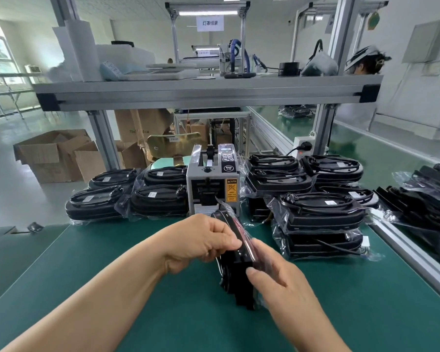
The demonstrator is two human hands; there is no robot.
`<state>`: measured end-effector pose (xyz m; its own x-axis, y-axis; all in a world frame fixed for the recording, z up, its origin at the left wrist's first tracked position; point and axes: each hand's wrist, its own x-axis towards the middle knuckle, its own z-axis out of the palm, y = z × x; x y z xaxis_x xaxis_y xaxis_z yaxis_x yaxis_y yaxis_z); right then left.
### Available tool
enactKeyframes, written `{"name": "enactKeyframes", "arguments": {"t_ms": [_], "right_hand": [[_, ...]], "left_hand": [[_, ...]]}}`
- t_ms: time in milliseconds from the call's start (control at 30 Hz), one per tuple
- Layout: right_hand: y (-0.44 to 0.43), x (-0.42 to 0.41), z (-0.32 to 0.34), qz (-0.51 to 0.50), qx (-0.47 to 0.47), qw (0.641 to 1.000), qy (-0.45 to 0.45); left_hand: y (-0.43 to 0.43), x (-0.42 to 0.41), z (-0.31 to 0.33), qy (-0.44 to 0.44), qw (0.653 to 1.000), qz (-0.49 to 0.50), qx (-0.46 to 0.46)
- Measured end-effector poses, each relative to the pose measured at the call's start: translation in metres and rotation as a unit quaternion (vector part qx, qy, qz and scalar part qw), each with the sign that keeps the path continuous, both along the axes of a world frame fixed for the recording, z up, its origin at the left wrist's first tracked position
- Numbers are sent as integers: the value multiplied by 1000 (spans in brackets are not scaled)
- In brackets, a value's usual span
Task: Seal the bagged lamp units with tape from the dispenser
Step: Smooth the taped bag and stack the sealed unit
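Much of the bagged lamp unit (235,273) is covered by the hands that hold it: the left hand (203,240) curls its fingers over the upper edge, hiding the fingertips behind the black body, and the right hand (277,278) grips the near right side, thumb on the facing surface and the other fingers lost behind the crumpled clear film. The film blurs into a reddish smear along the top edge, so where the bag mouth lies cannot be made out, nor can any tape on it. A thin clear strip sticks up just in front of the mouth of the tape dispenser (212,184); whether it is tape or a bag flap cannot be told. The unit stands on edge rather than flat, its long axis running away from the person towards the dispenser, the far end raised and just short of the dispenser's front, the near end low over the green counter (112,262); whether that end touches the counter is unclear. It sits centrally on the counter, between a left stack of bagged units (127,196) and a taller right stack (317,212), both flanking the dispenser. The right stack's lower layers are partly hidden in wrinkled plastic.
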<state>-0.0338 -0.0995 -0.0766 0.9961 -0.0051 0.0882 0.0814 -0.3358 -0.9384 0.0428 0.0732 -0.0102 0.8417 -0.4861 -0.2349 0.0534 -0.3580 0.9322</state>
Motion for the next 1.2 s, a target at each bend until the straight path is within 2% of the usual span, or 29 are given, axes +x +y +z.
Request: {"name": "enactKeyframes", "arguments": {"t_ms": [167, 633, 867, 1200], "right_hand": [[-3, 2, -1, 7, -36, 999, -22], [3, 5, -10, -33, -56, 998, -25], [3, 5, -10, -32, -62, 997, -30], [2, 3, -8, -25, -56, 998, -33]], "left_hand": [[-3, 2, 3, -13, 999, -20, 22], [-4, 10, 9, -43, 995, -70, 53], [-7, 10, 7, -68, 992, -65, 85], [-9, 10, 2, -73, 993, -53, 81]]}}
